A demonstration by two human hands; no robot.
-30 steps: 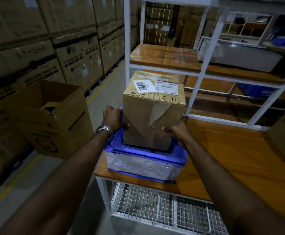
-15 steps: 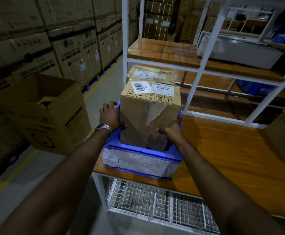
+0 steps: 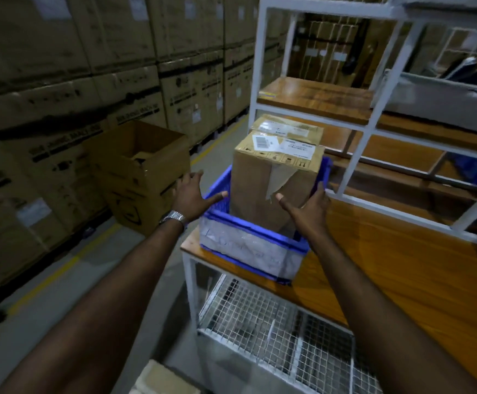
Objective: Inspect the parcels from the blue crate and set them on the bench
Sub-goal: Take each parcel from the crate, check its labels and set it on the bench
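A tall brown cardboard parcel [image 3: 265, 180] with white labels on top and a torn strip of tape on its front stands upright in the blue crate [image 3: 248, 248], which rests on the left end of the wooden bench [image 3: 402, 268]. A second labelled parcel [image 3: 291, 127] shows behind it. My left hand [image 3: 193, 194] is spread open just left of the parcel, over the crate's left rim, not touching the parcel. My right hand [image 3: 308, 207] is open at the parcel's lower right side, fingers apart, and seems just off its surface.
An open cardboard box [image 3: 143, 172] stands on the floor to the left. Stacked cartons [image 3: 89, 81] line the aisle beyond a yellow floor line. A white metal shelf frame [image 3: 365, 143] rises behind the crate. Wire mesh [image 3: 274, 322] sits under the bench.
Both hands were pressed on the parcel's sides; now they have come off it and spread open. The parcel stands lower in the crate.
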